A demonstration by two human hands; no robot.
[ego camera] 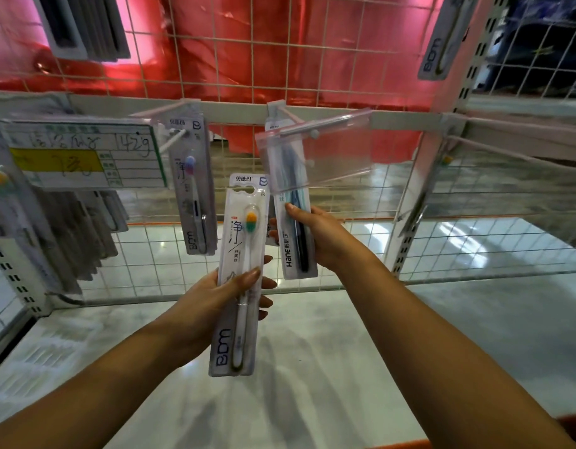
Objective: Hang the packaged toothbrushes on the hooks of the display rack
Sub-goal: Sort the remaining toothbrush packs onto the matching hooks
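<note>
white pack: BDM | blue pack: Hane | price card: 42g

You get bright, even light from above, with white glare spots on the glossy floor and a red sheen on the foil. Soft arm shadows fall on the shelf. Edges bow and blur; the left packs smear.

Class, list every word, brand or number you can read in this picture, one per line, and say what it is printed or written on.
"BDM": foot of the toothbrush pack in the left hand.
"Hane": toothbrush pack in the right hand.
"BDM": hanging pack on its hook.
"BDM": upper right pack.
"42g", roughly: handwritten price card.
Other card writing and small Chinese print: too blurred.
</note>
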